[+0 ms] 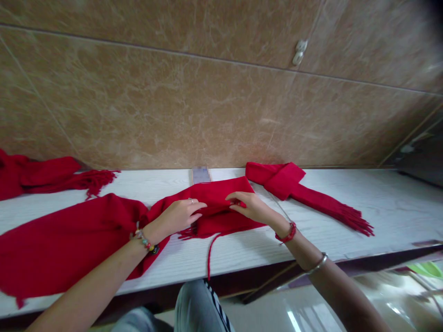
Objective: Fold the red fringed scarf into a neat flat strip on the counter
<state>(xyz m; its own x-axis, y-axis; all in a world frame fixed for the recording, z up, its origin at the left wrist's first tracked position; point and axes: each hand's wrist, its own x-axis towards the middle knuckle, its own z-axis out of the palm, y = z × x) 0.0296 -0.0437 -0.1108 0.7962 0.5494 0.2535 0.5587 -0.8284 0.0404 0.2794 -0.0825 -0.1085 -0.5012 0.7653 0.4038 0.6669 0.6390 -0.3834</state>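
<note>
A long red scarf (221,221) lies across the white tabletop, partly folded and creased in the middle, with a wide part spread to the left. My left hand (185,214) rests over the middle of this scarf, its fingers stretched out and the thumb apart. To its right, my right hand (251,207) has curled fingers and thumb around a crease of the same scarf. Some fringe shows under the folded part, and one red strand (209,258) hangs over the front edge.
A second red scarf (294,182) lies folded crosswise at the right, fringe toward the front. Another fringed red scarf (44,175) sits at the far left. A small greyish card (201,174) lies against the brown tiled wall (173,106). A dark object (424,154) stands at far right.
</note>
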